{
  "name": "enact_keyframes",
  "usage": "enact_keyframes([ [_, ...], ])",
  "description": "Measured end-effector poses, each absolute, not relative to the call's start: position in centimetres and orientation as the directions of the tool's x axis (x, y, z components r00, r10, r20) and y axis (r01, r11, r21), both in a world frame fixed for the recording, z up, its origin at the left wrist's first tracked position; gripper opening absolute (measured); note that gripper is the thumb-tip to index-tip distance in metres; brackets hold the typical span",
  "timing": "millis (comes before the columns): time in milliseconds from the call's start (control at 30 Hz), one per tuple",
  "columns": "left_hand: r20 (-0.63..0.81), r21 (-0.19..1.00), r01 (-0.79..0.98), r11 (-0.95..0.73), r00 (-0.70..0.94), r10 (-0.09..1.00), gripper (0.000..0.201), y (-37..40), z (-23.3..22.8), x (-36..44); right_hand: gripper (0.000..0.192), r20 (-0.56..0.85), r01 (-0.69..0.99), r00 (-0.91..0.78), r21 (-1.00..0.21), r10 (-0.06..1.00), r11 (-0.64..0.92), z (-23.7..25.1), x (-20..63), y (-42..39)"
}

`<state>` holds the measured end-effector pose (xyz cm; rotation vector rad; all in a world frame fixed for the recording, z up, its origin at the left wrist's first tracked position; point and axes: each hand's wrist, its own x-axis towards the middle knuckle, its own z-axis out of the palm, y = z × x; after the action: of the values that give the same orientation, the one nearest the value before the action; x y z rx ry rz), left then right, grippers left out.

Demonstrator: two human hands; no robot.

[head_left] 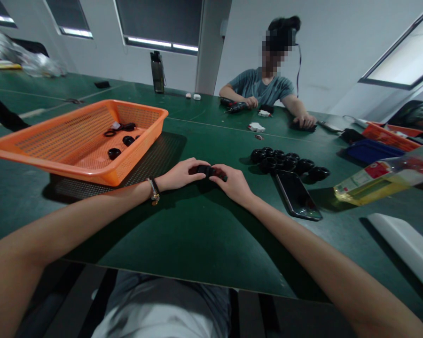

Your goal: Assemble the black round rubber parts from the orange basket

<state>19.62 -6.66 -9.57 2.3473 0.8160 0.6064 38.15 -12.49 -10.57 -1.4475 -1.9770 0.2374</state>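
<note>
My left hand (pixel 181 174) and my right hand (pixel 232 184) meet at the middle of the green table (pixel 197 234). Both grip a small black part (pixel 208 171) between their fingertips, low over the table top. A cluster of several black round parts (pixel 287 163) lies to the right of my hands. An orange mesh basket (pixel 81 141) stands tilted to my left, with a few black rings and parts (pixel 121 138) inside. A bracelet sits on my left wrist.
A black phone (pixel 298 193) lies beside the cluster. A bottle with yellow liquid (pixel 384 180) lies at the right, a white flat object (pixel 405 246) near it. A person across the table holds a tool (pixel 238 107). A dark drinking bottle (pixel 158 71) stands at the back.
</note>
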Motion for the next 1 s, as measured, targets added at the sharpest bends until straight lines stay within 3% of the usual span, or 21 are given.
enact_keyframes([
  [400,0.233,0.631,0.404,-0.662,0.715,0.659,0.035,-6.75,-9.46,19.64,0.027,0.408,0.717,-0.169,-0.574,0.897,0.396,-10.52,38.11,-12.7],
  [1000,0.226,0.625,0.42,-0.659,0.71,0.667,0.036,-6.71,-9.5,19.71,0.025,0.406,0.742,-0.156,-0.554,0.901,0.378,-10.7,38.13,-12.54],
])
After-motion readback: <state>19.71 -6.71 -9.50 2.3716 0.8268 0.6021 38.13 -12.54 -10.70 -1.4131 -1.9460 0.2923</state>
